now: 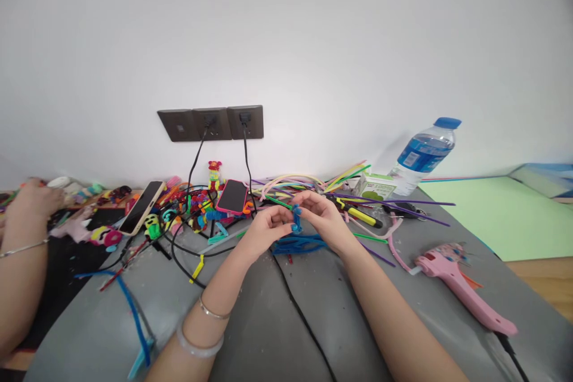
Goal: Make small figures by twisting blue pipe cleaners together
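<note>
Both hands meet over the middle of the grey table (250, 316). My left hand (264, 230) and my right hand (323, 213) pinch a small blue pipe-cleaner piece (296, 221) between their fingertips. A green pipe cleaner (278, 202) sticks out to the left from the same grip. Just below the hands lies a bundle of blue pipe cleaners (299, 245). Bracelets sit on my left wrist.
Pink glue gun (456, 280) at the right; water bottle (425, 155) and green box (375, 186) behind. Loose pipe cleaners (308, 182), two phones (231, 196) (141, 207) on charging cables from wall sockets (210, 123), small toy figures (188, 206). Another person's arm (22, 250) at far left.
</note>
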